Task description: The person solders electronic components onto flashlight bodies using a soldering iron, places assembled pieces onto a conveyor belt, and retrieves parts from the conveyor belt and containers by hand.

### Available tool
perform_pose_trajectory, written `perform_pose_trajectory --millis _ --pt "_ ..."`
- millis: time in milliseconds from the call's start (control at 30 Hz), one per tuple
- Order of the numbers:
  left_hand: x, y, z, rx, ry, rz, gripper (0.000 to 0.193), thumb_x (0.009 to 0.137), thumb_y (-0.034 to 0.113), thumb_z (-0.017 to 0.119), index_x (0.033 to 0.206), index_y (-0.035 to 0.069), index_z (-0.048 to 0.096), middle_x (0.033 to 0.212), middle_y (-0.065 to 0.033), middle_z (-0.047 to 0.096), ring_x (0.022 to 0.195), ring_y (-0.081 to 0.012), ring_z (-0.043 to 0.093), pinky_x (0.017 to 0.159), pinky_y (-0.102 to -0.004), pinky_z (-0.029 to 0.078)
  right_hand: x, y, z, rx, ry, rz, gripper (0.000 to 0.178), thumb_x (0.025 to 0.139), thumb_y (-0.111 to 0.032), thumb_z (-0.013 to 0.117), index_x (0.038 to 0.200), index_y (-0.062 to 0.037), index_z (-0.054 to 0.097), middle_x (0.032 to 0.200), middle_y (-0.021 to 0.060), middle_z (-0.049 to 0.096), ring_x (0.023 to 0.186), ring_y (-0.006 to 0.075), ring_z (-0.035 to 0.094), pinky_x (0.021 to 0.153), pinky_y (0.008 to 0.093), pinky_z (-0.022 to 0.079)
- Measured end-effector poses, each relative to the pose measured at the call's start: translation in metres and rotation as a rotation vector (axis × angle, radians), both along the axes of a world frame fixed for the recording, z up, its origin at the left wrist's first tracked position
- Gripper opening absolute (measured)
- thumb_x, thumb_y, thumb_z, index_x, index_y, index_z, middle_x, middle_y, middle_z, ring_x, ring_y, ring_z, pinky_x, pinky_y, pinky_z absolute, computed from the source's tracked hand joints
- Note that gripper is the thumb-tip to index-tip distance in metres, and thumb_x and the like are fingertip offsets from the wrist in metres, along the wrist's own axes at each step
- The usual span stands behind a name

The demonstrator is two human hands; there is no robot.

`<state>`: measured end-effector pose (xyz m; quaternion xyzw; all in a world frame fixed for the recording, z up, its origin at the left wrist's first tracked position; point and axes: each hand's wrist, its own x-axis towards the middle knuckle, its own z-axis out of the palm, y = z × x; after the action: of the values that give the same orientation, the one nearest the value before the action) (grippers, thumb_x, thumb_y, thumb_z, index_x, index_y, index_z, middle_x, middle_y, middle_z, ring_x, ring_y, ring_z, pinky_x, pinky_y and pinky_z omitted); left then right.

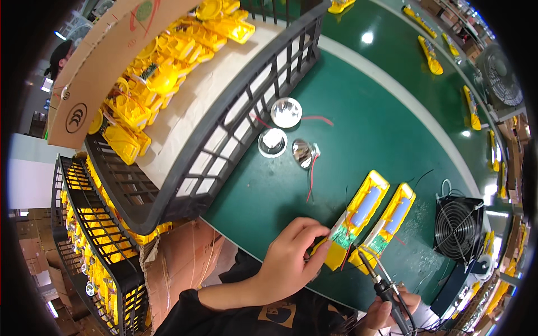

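Two yellow plastic housings lie side by side on the green table: one [363, 215] with a blue cell and a green circuit board, the other [390, 220] just right of it. My left hand [291, 255] rests on the near end of the first housing, fingers pinching at its board and thin wires. My right hand [386, 311], at the lower edge, grips a black soldering iron [381, 285]. Its tip points at the near end of the second housing.
Three silver reflector cups [286, 112] [273, 142] [304, 152] with red wires lie farther out. A black crate [224, 129] of yellow parts stands at left, another crate [95, 235] below it. A small black fan [458, 227] sits at right. More yellow housings [430, 56] lie along the far belt.
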<state>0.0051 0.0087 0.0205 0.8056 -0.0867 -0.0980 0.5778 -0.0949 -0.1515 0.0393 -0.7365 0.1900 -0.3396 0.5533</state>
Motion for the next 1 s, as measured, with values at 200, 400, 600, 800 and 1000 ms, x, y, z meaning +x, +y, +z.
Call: perform_pose_trajectory --millis 200,400,600,800,1000 --pt "-0.004 -0.003 0.006 -0.044 -0.061 0.028 0.008 0.075 -0.002 0.058 0.082 -0.001 0.053 0.082 -0.0089 0.053 0.060 -0.0121 0.052 0.053 -0.0215 0.043 -0.012 -0.007 0.022 0.082 0.247 0.096 0.036 0.077 -0.031 0.061 0.088 -0.0020 0.043 0.083 0.0088 0.048 0.076 0.0155 0.046 0.071 0.0324 0.038" --pt "-0.011 0.002 0.006 -0.060 -0.059 0.087 0.009 0.080 0.006 0.054 0.086 0.000 0.050 0.076 -0.0095 0.057 0.065 -0.0172 0.056 0.054 -0.0247 0.044 -0.017 -0.018 0.009 0.094 0.177 0.098 0.037 0.075 -0.033 0.064 0.083 -0.0021 0.044 0.075 0.0069 0.048 0.066 0.0137 0.046 0.063 0.0284 0.040" --pt "-0.015 0.006 0.003 0.028 -0.307 0.000 0.009 0.076 0.002 0.059 0.084 0.002 0.056 0.077 -0.0092 0.059 0.062 -0.0178 0.056 0.052 -0.0237 0.044 -0.016 -0.030 -0.011 0.094 -0.035 0.124 0.042 0.071 -0.030 0.066 0.077 -0.0022 0.035 0.054 0.0049 0.046 0.044 0.0107 0.045 0.043 0.0190 0.037" --pt "-0.024 0.002 0.000 0.045 -0.234 0.038 0.012 0.069 0.000 0.065 0.079 0.002 0.061 0.080 -0.0086 0.058 0.062 -0.0163 0.056 0.048 -0.0221 0.043 -0.027 -0.035 -0.028 0.055 -0.012 0.074 0.044 0.072 -0.034 0.066 0.076 -0.0022 0.035 0.052 0.0039 0.045 0.043 0.0102 0.046 0.043 0.0191 0.038" --pt "-0.018 -0.006 -0.003 -0.070 -0.247 0.081 0.015 0.064 -0.001 0.069 0.075 0.000 0.060 0.095 -0.0097 0.047 0.062 -0.0130 0.052 0.056 -0.0241 0.044 -0.024 -0.030 -0.021 -0.037 0.063 0.020 0.045 0.072 -0.037 0.064 0.075 -0.0025 0.035 0.052 0.0028 0.044 0.043 0.0089 0.044 0.043 0.0172 0.036"
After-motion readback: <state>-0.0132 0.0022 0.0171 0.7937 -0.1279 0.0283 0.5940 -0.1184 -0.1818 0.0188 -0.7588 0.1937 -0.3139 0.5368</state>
